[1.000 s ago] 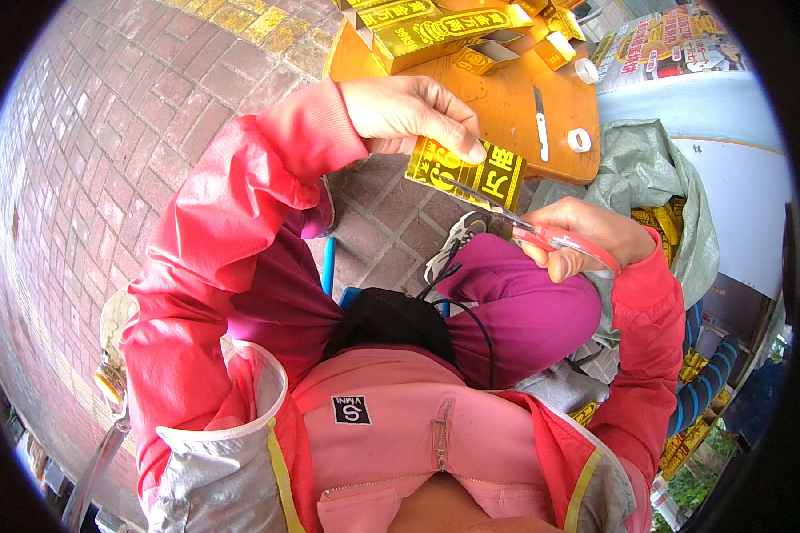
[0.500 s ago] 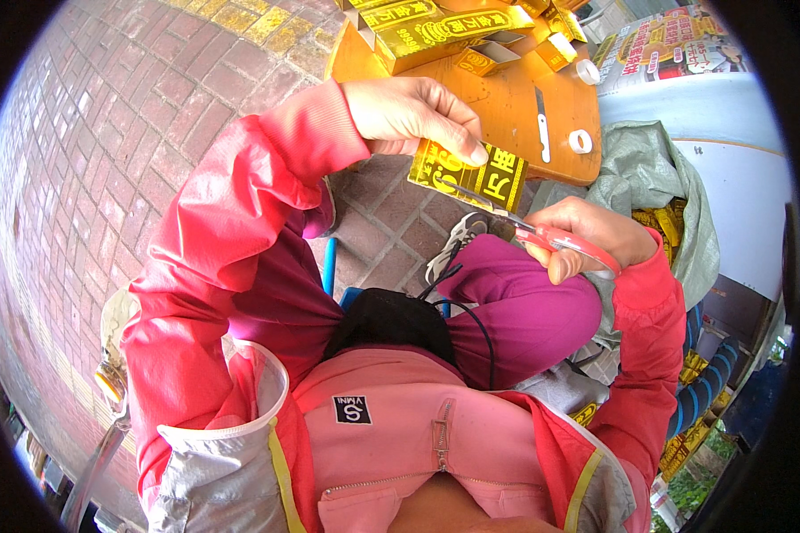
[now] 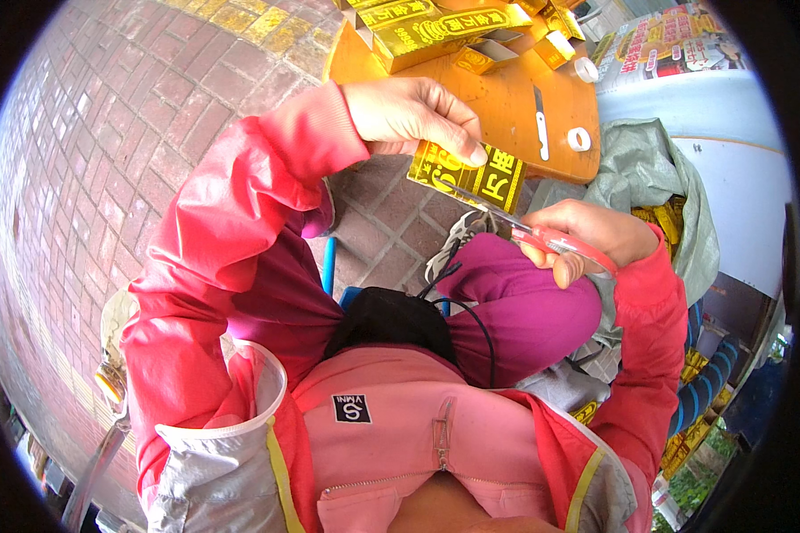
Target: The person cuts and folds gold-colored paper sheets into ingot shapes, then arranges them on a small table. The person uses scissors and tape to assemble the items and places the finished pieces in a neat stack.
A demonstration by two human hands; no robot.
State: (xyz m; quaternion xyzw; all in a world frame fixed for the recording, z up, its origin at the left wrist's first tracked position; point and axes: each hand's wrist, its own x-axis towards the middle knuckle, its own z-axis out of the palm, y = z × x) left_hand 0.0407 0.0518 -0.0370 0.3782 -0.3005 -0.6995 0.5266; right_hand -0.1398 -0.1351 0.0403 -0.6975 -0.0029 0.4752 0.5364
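On table (image 3: 507, 102): boxes (image 3: 436, 40), knife (image 3: 542, 133) | left hand (image 3: 418, 115) pinches yellow card (image 3: 473, 178) | right hand (image 3: 587, 229) grips scissors (image 3: 532, 234)

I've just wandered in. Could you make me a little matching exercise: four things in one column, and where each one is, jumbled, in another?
Things:
1. Red-handled scissors
2. Yellow-and-black card
3. White-handled knife
4. Grey-green sack

Places:
A. Lying on the wooden table
B. In the grip of the left hand
C. To the right of the person's legs
D. In the grip of the right hand

Pairs: 1-D, 2-B, 3-A, 4-C
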